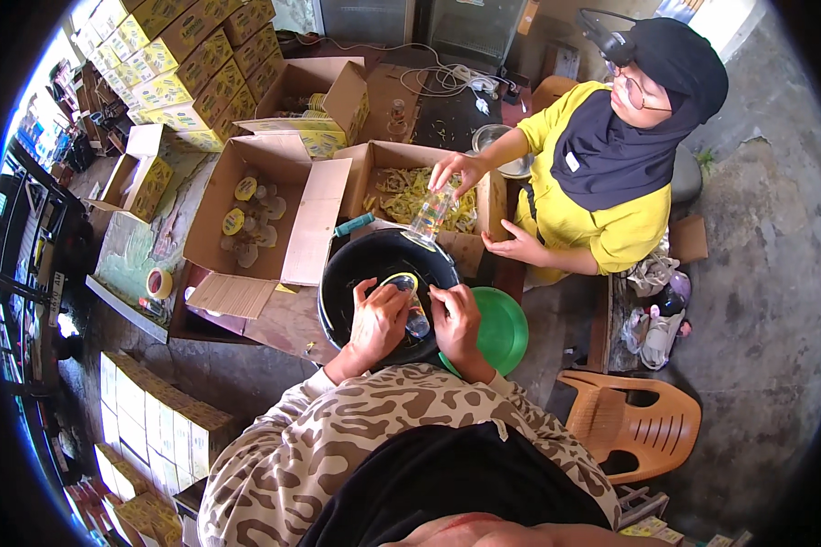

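Observation:
Over a black bucket (337,273), my left hand (379,321) closes round a clear plastic cup (417,319) with a yellow-edged lid. The cup is tilted. At the cup's right side is my right hand (458,321), its fingers bent and pressed together; what lies between the fingertips is too small to tell. Across the bucket a co-worker's hand (458,171) holds a clear printed cup (436,208) above the bucket's far rim. The co-worker's other hand (517,244) is open, palm up. A green basin (500,333) sits partly under my right hand.
Left of the bucket stands an open carton (214,205) with several lidded cups. Behind are a carton of yellow strips (420,187) and another open carton (342,91). Stacked boxes (178,68), a tape roll (159,283) and an orange chair (634,424) surround the work area.

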A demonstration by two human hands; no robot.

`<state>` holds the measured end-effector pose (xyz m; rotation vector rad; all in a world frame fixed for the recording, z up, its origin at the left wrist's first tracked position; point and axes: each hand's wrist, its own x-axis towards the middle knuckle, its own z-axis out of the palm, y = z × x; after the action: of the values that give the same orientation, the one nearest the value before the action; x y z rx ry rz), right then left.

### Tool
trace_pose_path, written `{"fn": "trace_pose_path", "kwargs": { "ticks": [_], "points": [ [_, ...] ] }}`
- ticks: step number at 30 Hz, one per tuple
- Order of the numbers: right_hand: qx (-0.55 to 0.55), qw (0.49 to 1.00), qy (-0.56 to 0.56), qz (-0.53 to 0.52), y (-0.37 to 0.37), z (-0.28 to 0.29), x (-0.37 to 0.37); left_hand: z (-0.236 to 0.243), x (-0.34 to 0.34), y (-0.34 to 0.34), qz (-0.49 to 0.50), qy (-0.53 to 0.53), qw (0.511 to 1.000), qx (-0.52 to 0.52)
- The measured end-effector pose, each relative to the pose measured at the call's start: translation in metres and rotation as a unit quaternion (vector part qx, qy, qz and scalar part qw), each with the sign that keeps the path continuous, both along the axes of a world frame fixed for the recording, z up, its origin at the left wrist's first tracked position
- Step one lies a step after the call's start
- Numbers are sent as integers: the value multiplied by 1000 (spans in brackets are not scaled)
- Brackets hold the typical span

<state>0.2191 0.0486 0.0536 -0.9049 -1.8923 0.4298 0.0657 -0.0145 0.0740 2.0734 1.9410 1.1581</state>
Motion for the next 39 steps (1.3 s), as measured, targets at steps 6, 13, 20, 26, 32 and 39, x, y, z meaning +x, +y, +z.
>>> {"fn": "trace_pose_path", "kwargs": {
  "ticks": [6,13,20,26,32,39],
  "points": [
    [21,998,-55,23,-6,-1,2,-1,1,-3,-2,-5,1000,-11],
    [-74,997,23,29,11,-15,1,-10,9,-11,-35,-14,999,-11],
    [-1,1000,16,24,-1,-3,9,-4,-4,-13,-20,-34,999,-15],
    [36,998,-39,27,-9,-6,6,-2,4,-17,-49,-92,995,-12],
    [3,999,-32,39,-11,-8,-1,-16,1,-23,-52,-86,995,1],
    [-34,997,-42,63,-14,-17,-4,-22,-5,-33,-75,-78,994,2]
  ]
}}
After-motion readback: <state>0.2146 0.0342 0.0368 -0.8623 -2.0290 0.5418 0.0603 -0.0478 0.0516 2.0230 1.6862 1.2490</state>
